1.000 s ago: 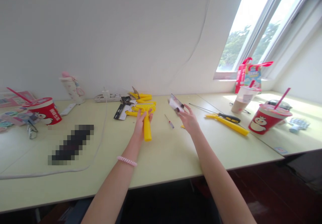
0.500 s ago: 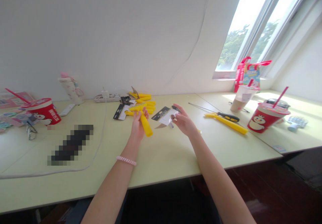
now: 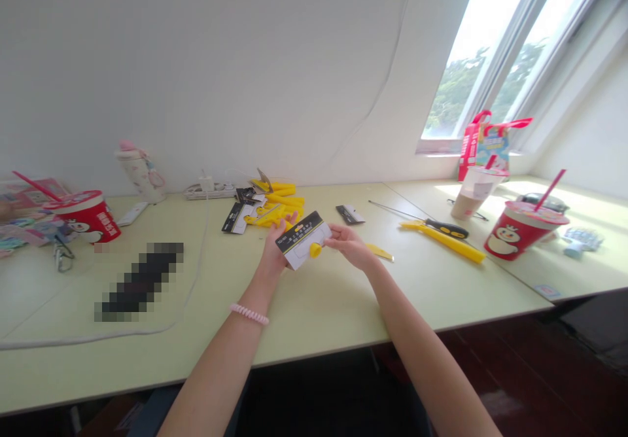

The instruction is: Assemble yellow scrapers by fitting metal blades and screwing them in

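Observation:
A black-and-white header card (image 3: 299, 235) is held above the table between both of my hands. The round end of a yellow handle (image 3: 315, 250) shows at the card's lower right; the rest of that handle is hidden. My left hand (image 3: 275, 248) is closed behind the card's left side, around the yellow handle as far as I can see. At the card's right edge, my right hand (image 3: 347, 244) pinches it between thumb and fingers. Past my hands lies a pile of yellow-handled tools (image 3: 279, 203) with more cards. Another card (image 3: 350, 214) rests beyond my right hand.
A flat yellow piece (image 3: 379, 252) lies beside my right wrist. Farther right are a black-and-yellow screwdriver (image 3: 444, 229), a long yellow tool (image 3: 454, 245) and a red cup (image 3: 523, 231). Leftward, a white cable (image 3: 189, 296) crosses the table near another red cup (image 3: 91, 218).
My right hand has brought the card left to my left hand, and it now covers most of the yellow handle. The other card, hidden before, is now in view.

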A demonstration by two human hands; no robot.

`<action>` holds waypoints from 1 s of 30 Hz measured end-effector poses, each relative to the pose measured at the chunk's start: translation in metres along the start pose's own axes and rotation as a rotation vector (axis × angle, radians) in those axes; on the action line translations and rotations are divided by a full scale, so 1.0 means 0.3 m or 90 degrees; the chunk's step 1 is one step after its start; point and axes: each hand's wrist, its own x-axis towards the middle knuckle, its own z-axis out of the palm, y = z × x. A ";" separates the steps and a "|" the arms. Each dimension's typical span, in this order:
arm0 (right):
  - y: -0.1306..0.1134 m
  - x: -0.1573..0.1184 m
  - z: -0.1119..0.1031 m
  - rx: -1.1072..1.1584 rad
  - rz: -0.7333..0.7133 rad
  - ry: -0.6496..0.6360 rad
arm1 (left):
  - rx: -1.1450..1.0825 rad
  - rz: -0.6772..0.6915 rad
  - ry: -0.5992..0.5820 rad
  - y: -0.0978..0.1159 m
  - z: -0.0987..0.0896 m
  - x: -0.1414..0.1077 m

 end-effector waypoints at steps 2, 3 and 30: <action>0.001 0.002 -0.002 -0.029 0.000 0.017 | 0.018 -0.014 -0.009 0.000 0.013 -0.008; 0.002 0.004 -0.003 -0.039 -0.003 0.037 | 0.032 -0.033 -0.016 -0.002 0.020 -0.011; -0.041 -0.041 -0.063 -0.219 0.077 0.150 | 0.434 0.012 -0.104 -0.031 0.008 -0.013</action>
